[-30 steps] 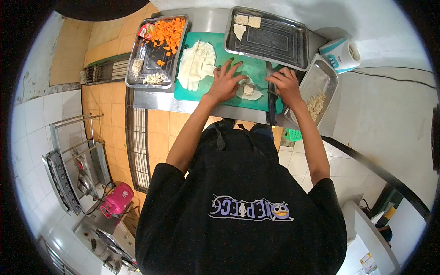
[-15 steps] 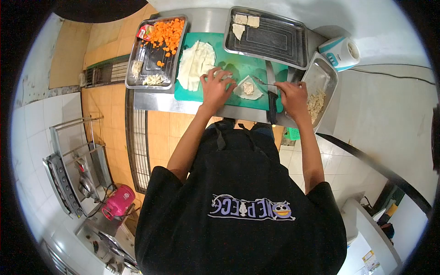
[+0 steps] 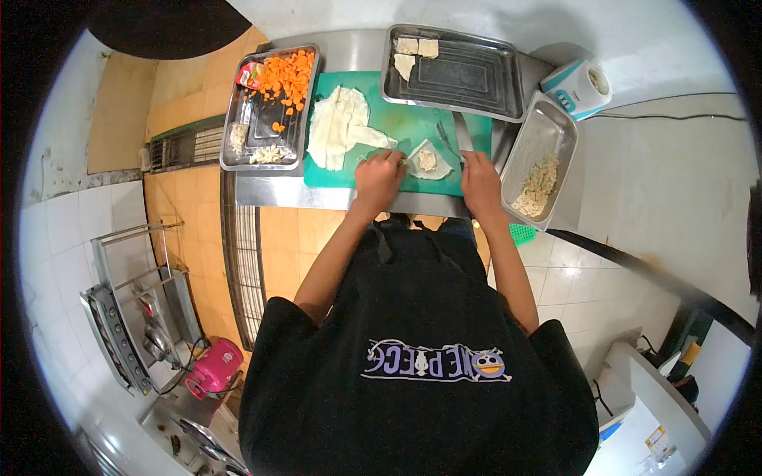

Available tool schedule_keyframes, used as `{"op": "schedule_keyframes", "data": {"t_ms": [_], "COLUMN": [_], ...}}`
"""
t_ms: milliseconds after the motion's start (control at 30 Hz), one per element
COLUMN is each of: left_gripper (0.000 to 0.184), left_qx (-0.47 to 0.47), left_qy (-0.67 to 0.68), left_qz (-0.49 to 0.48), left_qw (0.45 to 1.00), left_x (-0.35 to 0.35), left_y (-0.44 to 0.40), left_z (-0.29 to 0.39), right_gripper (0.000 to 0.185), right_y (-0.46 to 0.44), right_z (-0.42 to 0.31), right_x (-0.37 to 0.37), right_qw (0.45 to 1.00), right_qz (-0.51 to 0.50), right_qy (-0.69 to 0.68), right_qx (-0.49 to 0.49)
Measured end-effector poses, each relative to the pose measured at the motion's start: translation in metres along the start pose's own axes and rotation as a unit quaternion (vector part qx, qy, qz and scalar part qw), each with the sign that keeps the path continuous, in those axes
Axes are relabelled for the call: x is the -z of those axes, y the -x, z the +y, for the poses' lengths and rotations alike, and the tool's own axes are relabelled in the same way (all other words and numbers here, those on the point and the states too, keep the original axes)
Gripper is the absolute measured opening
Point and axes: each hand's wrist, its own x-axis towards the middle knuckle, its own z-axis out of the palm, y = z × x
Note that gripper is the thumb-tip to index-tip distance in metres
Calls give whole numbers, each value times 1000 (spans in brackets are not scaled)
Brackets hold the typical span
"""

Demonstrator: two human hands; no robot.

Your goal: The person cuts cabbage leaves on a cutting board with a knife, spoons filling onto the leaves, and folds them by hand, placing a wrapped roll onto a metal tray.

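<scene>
Upper-left tray holding carrots | shirt reading "ONE PIECE" | left hand curling, hold unclear | right hand gripping knife

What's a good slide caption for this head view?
Right hand at the knife, left hand beside a filling-topped wrapper on a green cutting board.

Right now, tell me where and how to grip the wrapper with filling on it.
Pinch the wrapper's bare left edge, probably best from the left, where the left hand is: the filling lies near the middle, leaving a margin free.
</scene>
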Motion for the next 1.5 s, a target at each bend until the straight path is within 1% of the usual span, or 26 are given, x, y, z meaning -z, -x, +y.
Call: {"op": "schedule_keyframes", "data": {"t_ms": [67,100,167,200,333,367,400,433,500,633,700,733,800,867,900,1033,1100,1133,1200,1300,1367,1500], "left_gripper": [21,21,27,27,25,23,23,22,20,18,16,17,17,19,19,20,20,20,21,21,20,19], "left_qx": [17,14,62,60,102,116,114,116,116,98,97,110,124,135,135,146,157,151,145,153,145,130], "left_qy": [-7,-8,5,5,11,16,15,11,7,19,17,21,25,99,100,115,123,124,125,134,178,205], "left_qz": [-29,-30,-68,-69,-107,-115,-116,-116,-116,-85,-76,-85,-93,-81,-81,-83,-84,-76,-67,-58,-51,-53], "left_qw": [999,999,996,996,989,986,987,986,986,991,992,990,988,982,982,979,976,978,979,977,972,969], "left_x": [1,0,-4,-4,-4,-5,-4,-3,-2,-3,-4,-5,-7,-9,-8,-4,-3,-4,-3,-2,-2,-2], "left_y": [-4,-6,-9,-11,-14,-14,-14,-15,-15,-14,-14,-15,-15,-15,-15,-16,-17,-16,-16,-17,-18,-20], "left_z": [2,3,4,6,5,4,5,6,7,7,6,5,2,-2,-3,-5,-6,-8,-8,-5,-5,-1], "right_gripper": [30,33,34,35,36,36,36,36,38,36,32,32,26,24,23,17,13,13,13,14,16,20], "right_y": [-2,-3,-7,-8,-10,-10,-8,-6,-3,8,14,16,18,17,17,16,14,14,12,13,11,6], "right_z": [-1,-1,0,0,-4,-7,-8,-10,-12,-13,-14,-14,-14,-11,-10,-8,-8,-9,-11,-17,-19,-20], "right_x": [-4,-6,-10,-11,-8,-6,-5,-5,-6,-8,-9,-9,-11,-14,-16,-18,-17,-17,-16,-14,-14,-17], "right_qw": [1000,999,999,999,999,998,994,994,989,991,992,992,995,993,992,992,990,990,986,983,982,979], "right_qz": [-13,-28,-27,-27,-24,-32,-39,-38,21,-5,-4,-4,-15,-13,-11,-13,-19,-20,-21,-31,-23,-15], "right_qy": [9,17,10,3,6,54,102,101,144,130,114,115,90,94,97,90,83,84,73,74,66,54], "right_qx": [-12,-23,-28,-31,-37,-27,-17,-19,19,16,45,45,48,64,79,83,109,110,148,163,178,197]}}
